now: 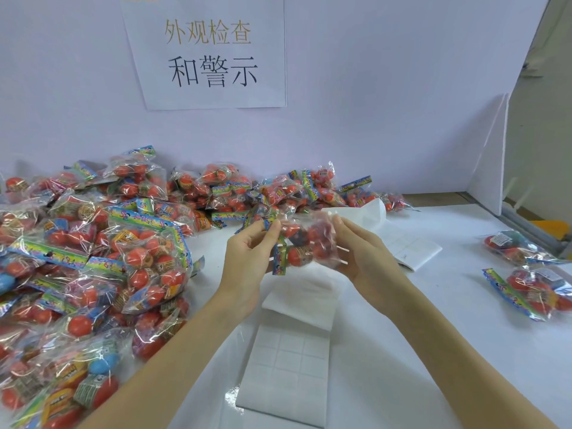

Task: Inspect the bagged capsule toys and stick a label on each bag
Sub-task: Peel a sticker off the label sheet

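I hold one clear bag of red capsule toys (pixel 301 243) in the air above the white table, between both hands. My left hand (pixel 247 258) pinches its colourful header end. The bag's other side is gripped by my right hand (pixel 365 252). The bag looks blurred. A big heap of similar bags (pixel 102 249) covers the left of the table and runs along the back wall. Below my hands lies a white label sheet pad (pixel 291 360) with a grid of blank labels. Two bags (pixel 532 274) lie apart at the right.
A second label sheet (pixel 411 246) with curled backing paper lies behind my right hand. A white wall with a paper sign (pixel 210 51) closes the back. A white partition board (pixel 492 156) stands at the right, near the table's edge.
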`<move>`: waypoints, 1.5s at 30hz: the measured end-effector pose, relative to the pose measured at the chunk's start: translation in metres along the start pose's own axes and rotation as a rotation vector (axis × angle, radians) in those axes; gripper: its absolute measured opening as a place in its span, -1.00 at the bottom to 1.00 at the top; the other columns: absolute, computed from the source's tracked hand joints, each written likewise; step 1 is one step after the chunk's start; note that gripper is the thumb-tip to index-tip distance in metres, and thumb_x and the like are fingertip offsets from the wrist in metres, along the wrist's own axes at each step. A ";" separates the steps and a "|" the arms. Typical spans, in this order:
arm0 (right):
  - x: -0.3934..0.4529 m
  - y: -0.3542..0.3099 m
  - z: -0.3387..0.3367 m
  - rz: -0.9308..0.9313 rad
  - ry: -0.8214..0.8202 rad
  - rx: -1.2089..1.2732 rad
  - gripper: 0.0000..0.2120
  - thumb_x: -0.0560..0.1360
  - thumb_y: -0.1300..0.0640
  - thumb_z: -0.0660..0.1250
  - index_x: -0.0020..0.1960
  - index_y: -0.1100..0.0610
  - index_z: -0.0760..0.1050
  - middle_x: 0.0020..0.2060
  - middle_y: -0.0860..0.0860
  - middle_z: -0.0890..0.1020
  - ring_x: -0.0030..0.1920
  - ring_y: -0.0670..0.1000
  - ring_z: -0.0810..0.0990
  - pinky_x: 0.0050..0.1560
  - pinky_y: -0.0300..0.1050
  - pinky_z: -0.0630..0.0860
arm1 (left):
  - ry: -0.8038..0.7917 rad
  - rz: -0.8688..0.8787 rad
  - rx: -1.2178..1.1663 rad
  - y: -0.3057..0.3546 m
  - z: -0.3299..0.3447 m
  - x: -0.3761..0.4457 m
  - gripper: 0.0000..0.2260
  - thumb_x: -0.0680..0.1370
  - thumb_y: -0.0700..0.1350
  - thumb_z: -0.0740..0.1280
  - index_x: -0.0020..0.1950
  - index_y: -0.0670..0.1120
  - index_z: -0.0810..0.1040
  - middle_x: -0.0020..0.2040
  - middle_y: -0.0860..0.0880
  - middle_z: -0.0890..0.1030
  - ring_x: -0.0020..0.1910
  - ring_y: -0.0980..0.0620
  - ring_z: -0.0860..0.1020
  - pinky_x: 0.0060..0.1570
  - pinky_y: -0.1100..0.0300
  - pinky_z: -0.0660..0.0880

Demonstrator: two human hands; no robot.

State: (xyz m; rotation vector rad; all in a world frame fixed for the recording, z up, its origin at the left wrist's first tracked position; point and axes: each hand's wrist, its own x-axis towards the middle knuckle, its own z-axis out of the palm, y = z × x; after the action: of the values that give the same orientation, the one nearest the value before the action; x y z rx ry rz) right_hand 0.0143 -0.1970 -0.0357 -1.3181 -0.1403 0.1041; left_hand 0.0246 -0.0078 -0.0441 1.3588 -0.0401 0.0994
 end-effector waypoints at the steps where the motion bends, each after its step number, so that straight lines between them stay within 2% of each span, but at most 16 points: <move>1: 0.000 0.000 0.000 0.005 -0.006 -0.034 -0.65 0.66 -0.09 0.30 0.33 0.07 0.61 0.11 0.02 0.73 0.08 0.10 0.73 0.15 0.03 0.66 | 0.016 -0.012 -0.020 0.001 -0.002 0.001 -0.81 0.70 -0.08 0.33 0.05 -0.13 0.70 -0.03 -0.13 0.75 -0.14 -0.01 0.69 -0.29 0.18 0.59; 5: 0.000 0.003 0.004 -0.005 0.020 -0.199 -0.65 0.61 0.03 0.42 0.31 0.19 0.56 -0.04 0.17 0.75 -0.07 0.15 0.75 -0.03 -0.06 0.67 | 0.065 -0.037 -0.059 0.004 -0.007 0.005 -0.89 0.69 -0.14 0.33 0.05 -0.12 0.64 -0.17 -0.01 0.68 -0.22 0.08 0.67 -0.32 0.21 0.58; 9: -0.001 0.001 0.001 -0.017 -0.015 -0.308 -0.74 0.60 0.07 0.44 0.27 0.08 0.62 -0.18 0.11 0.67 -0.17 0.04 0.65 -0.04 -0.11 0.63 | 0.023 0.011 0.127 0.008 -0.010 0.009 -0.79 0.60 0.06 0.44 0.20 0.04 0.66 0.03 0.04 0.72 -0.04 0.11 0.69 -0.13 0.22 0.58; 13: -0.003 -0.001 0.001 -0.025 -0.142 -0.208 -0.80 0.63 0.20 0.39 0.23 0.09 0.66 0.00 0.29 0.68 -0.10 0.10 0.63 -0.04 -0.11 0.57 | -0.164 0.005 0.261 0.011 -0.012 0.008 -0.68 0.52 0.07 0.48 0.14 -0.12 0.70 0.06 -0.17 0.71 -0.02 -0.06 0.64 0.02 0.01 0.57; 15: -0.003 -0.002 0.002 -0.046 -0.102 -0.207 -0.78 0.63 0.09 0.38 0.24 0.11 0.66 0.03 0.25 0.70 -0.06 0.09 0.63 -0.01 -0.08 0.55 | -0.160 -0.004 0.194 0.012 -0.013 0.006 -0.68 0.49 0.03 0.52 0.07 -0.20 0.68 0.02 -0.21 0.70 -0.07 -0.09 0.63 -0.02 0.01 0.57; 17: -0.003 -0.002 0.003 -0.084 0.000 -0.268 -0.70 0.59 -0.07 0.39 0.21 0.07 0.68 -0.06 0.12 0.71 -0.11 -0.01 0.59 -0.03 -0.12 0.53 | -0.173 -0.009 0.148 0.012 -0.013 0.006 -0.65 0.39 0.05 0.55 0.02 -0.16 0.67 -0.04 -0.13 0.68 -0.09 -0.03 0.64 -0.06 0.09 0.58; 19: -0.002 -0.001 0.003 -0.144 0.093 -0.298 -0.73 0.58 -0.08 0.40 0.14 0.04 0.72 -0.11 -0.03 0.73 -0.16 -0.10 0.58 -0.07 -0.20 0.52 | -0.216 -0.034 0.096 0.012 -0.013 0.005 -0.65 0.33 0.05 0.58 -0.01 -0.10 0.65 -0.10 -0.06 0.67 -0.10 0.02 0.65 -0.11 0.17 0.59; 21: -0.002 0.000 0.003 -0.174 0.142 -0.264 -0.79 0.59 -0.03 0.41 0.11 0.01 0.75 -0.06 -0.08 0.76 -0.14 -0.15 0.63 -0.05 -0.22 0.53 | -0.259 -0.052 0.033 0.012 -0.012 0.005 -0.71 0.33 0.03 0.58 -0.06 -0.05 0.62 -0.15 -0.03 0.66 -0.14 0.04 0.65 -0.15 0.23 0.58; 24: -0.003 0.000 0.002 -0.114 0.051 -0.054 -0.78 0.60 -0.01 0.39 0.14 0.01 0.75 0.06 0.02 0.76 0.02 -0.08 0.70 0.06 -0.23 0.59 | -0.287 -0.082 -0.088 0.013 -0.009 0.004 -0.88 0.43 -0.01 0.53 -0.20 0.04 0.61 -0.12 0.01 0.68 -0.17 0.05 0.64 -0.14 0.25 0.59; 27: 0.000 -0.001 0.002 0.035 0.044 0.149 -0.76 0.51 0.00 0.46 0.13 0.04 0.75 0.07 -0.01 0.75 0.03 -0.03 0.67 0.08 -0.11 0.59 | -0.273 -0.096 -0.138 0.013 -0.008 0.003 -0.85 0.49 -0.03 0.48 -0.26 0.05 0.59 -0.11 0.03 0.68 -0.20 0.07 0.62 -0.08 0.24 0.59; 30: 0.002 0.000 0.000 0.055 0.059 0.156 -0.75 0.50 0.01 0.48 0.14 0.06 0.74 0.05 0.01 0.75 0.01 0.02 0.66 0.04 -0.09 0.60 | -0.222 -0.095 -0.142 0.008 -0.007 0.004 -0.90 0.49 -0.06 0.48 -0.21 0.00 0.62 -0.14 -0.02 0.67 -0.23 0.04 0.61 -0.07 0.20 0.62; 33: -0.001 -0.001 0.002 -0.031 0.031 -0.056 -0.61 0.52 -0.10 0.44 0.28 0.05 0.63 0.11 0.09 0.74 0.11 0.05 0.72 0.18 -0.01 0.62 | -0.087 -0.127 -0.230 0.005 -0.007 0.007 -0.86 0.46 -0.08 0.49 -0.10 -0.12 0.60 -0.15 -0.09 0.69 -0.23 -0.02 0.65 -0.07 0.15 0.68; 35: -0.001 0.002 0.002 -0.074 0.047 -0.163 -0.66 0.51 -0.08 0.47 0.23 0.02 0.66 0.08 0.08 0.75 0.15 0.08 0.71 0.23 0.06 0.61 | -0.032 -0.134 -0.225 0.006 -0.008 0.009 -0.88 0.53 -0.14 0.47 -0.05 -0.17 0.60 -0.14 -0.10 0.70 -0.22 -0.03 0.67 -0.05 0.12 0.69; 38: -0.002 0.004 0.003 -0.093 0.069 -0.202 -0.86 0.55 0.03 0.48 0.09 0.00 0.72 -0.05 0.02 0.76 0.06 0.02 0.72 0.14 0.03 0.61 | -0.056 -0.112 -0.092 0.010 -0.012 0.011 -0.92 0.63 -0.23 0.36 0.06 -0.20 0.64 -0.08 -0.13 0.71 -0.14 -0.05 0.68 -0.12 0.16 0.64; 42: -0.003 0.002 0.005 -0.076 0.055 -0.175 -0.75 0.49 -0.05 0.48 0.07 0.06 0.74 0.01 0.09 0.76 0.08 0.10 0.74 0.15 -0.01 0.63 | -0.138 0.011 0.133 0.010 -0.011 0.008 -0.80 0.63 -0.09 0.39 0.15 -0.17 0.70 0.05 -0.17 0.73 0.00 -0.04 0.67 0.11 0.06 0.61; 45: -0.003 0.002 0.006 -0.064 0.076 -0.198 -0.80 0.54 -0.02 0.46 0.07 0.05 0.76 0.00 0.10 0.77 0.07 0.11 0.75 0.11 -0.04 0.65 | -0.096 0.064 0.152 0.008 -0.009 0.005 -0.83 0.56 -0.13 0.47 0.08 -0.21 0.71 -0.02 -0.20 0.73 -0.07 -0.03 0.66 0.07 0.06 0.64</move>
State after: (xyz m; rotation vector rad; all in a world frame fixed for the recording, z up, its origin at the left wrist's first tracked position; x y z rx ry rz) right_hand 0.0104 -0.1914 -0.0366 -1.5120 -0.1306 -0.0146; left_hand 0.0287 0.0024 -0.0376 1.5144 -0.1600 0.0925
